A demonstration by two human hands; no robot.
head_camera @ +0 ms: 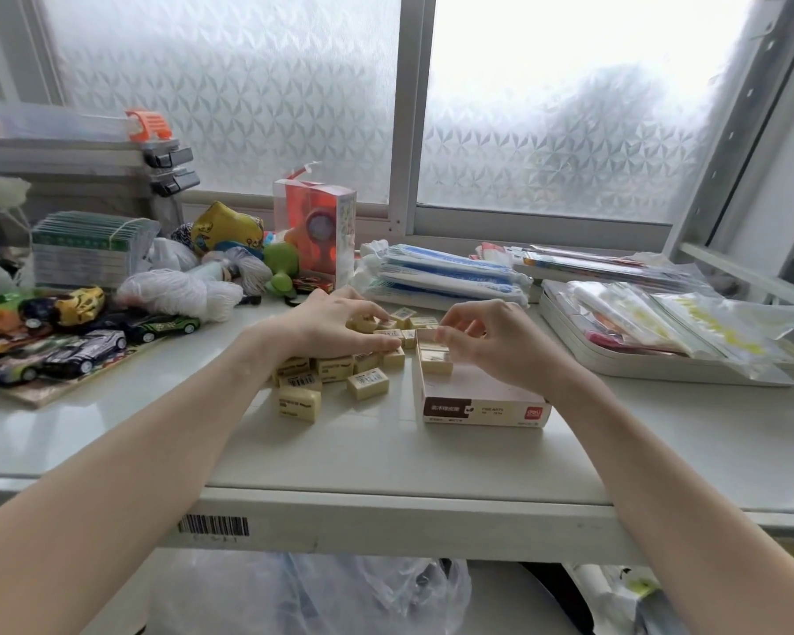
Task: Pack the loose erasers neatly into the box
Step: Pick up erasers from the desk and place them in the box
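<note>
Head view, from the left: pale yellow wrapped block erasers [326,378] lie heaped just beside the open white cardboard box [482,407]. Left hand [335,325] spreads over the heap, likely gathering one. Right hand [487,341] pinches narrowly over the box's far end, apparently seating an eraser against the row.
</note>
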